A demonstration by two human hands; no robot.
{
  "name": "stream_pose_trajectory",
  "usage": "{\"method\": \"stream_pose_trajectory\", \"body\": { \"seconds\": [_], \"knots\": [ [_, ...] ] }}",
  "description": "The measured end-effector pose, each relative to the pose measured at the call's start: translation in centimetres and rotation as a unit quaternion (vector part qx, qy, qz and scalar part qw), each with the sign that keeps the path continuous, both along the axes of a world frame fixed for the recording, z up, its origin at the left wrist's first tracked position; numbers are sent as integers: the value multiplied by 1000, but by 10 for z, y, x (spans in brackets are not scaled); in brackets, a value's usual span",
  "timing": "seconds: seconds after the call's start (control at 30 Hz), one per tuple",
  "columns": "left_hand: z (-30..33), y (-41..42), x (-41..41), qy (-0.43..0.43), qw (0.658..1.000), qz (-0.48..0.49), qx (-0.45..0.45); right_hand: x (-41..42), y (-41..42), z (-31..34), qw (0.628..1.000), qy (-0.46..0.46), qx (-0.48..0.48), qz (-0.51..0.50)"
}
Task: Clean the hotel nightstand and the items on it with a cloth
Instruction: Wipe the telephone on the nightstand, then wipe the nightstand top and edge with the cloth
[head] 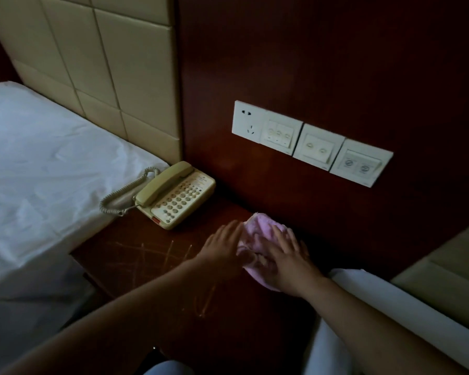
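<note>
On the dark wooden nightstand [136, 255], near its back right corner against the wall panel [309, 63], a pink cloth [257, 234] lies bunched under both hands. The left hand [222, 250] rests flat on its left edge with the fingers straight, and the right hand [287, 261] lies spread over the middle, pressing down rather than gripping; neither is curled round the fabric. The cloth looks soft, light and limp, so it should fold and drag easily under flat palms, and pressing from above seems the better hold for wiping, with a pinch at a loose edge only for lifting. The wood looks smooth and carries pale scratches toward the front, so the cloth will likely slide freely. The beige telephone [173, 196] sits at the back left, apart from the cloth; it looks light, with a loose handset and a coiled cord [122, 193], so it is best steadied by its base while wiped.
</note>
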State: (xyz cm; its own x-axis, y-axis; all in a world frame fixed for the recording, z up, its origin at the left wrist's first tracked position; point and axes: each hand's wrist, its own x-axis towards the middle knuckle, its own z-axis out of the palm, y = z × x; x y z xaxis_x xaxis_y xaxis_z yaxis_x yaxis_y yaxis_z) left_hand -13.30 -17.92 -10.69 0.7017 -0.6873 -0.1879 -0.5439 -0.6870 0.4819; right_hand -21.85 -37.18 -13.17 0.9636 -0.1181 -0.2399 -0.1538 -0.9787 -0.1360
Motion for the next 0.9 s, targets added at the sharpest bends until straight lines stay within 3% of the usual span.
{"method": "stream_pose_trajectory", "body": {
  "seconds": [0.07, 0.17, 0.23, 0.3, 0.5, 0.6, 0.73, 0.9],
  "knots": [
    [-12, -16, -10, -107, 980, -108, 125, -9, 3, -7, 999, -2, 6, -37],
    [-35, -26, 8, -186, 951, -164, 184, -7, 11, -25, 999, -25, -26, -19],
    [-48, -26, 21, -189, 947, -173, 194, 10, 13, -33, 999, -39, -30, 1],
    [-62, -22, 41, -203, 958, -137, 147, 38, 14, -41, 999, -53, -11, 7],
    [-73, -16, 113, -206, 958, -103, 169, 129, 19, -46, 997, -78, 4, 14],
    [-79, -17, 133, -153, 981, -50, 112, 151, 19, -48, 997, -70, 13, 4],
    [-67, -35, 120, -112, 972, -62, 195, 133, 15, -48, 998, -65, 17, -19],
    [-67, -51, 62, -118, 971, -86, 192, 63, 14, -43, 994, -73, 23, -81]
  ]
}}
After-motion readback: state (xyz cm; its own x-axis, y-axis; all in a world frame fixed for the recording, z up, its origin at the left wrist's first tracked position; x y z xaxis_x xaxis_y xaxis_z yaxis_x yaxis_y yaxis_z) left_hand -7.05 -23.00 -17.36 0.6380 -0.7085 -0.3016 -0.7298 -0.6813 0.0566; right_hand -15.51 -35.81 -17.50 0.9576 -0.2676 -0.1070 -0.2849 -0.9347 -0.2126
